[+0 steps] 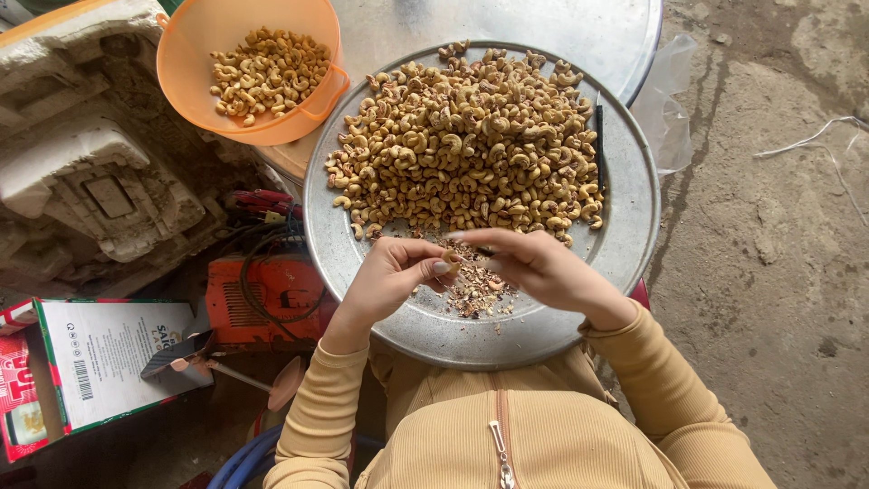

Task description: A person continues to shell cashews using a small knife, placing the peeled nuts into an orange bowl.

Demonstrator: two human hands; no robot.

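One cashew nut is pinched in the left hand fingertips while a small blade, gripped by the right hand just beside it, is worked against its skin, judged mid-peeling; careful scraping is next called for.

Free room and obstacles around the round metal tray. The heap of cashew nuts fills the tray's far half; a dark knife lies along the heap's right edge. Bare metal runs as a crescent along the tray's right and near rim, open to a hand. The near centre is taken by the left hand, the right hand and a small pile of husk scraps beneath them. On the left, an orange bowl of nuts just overlaps the tray's rim; an orange machine with cables crowds the lower left. The concrete floor to the right lies open.
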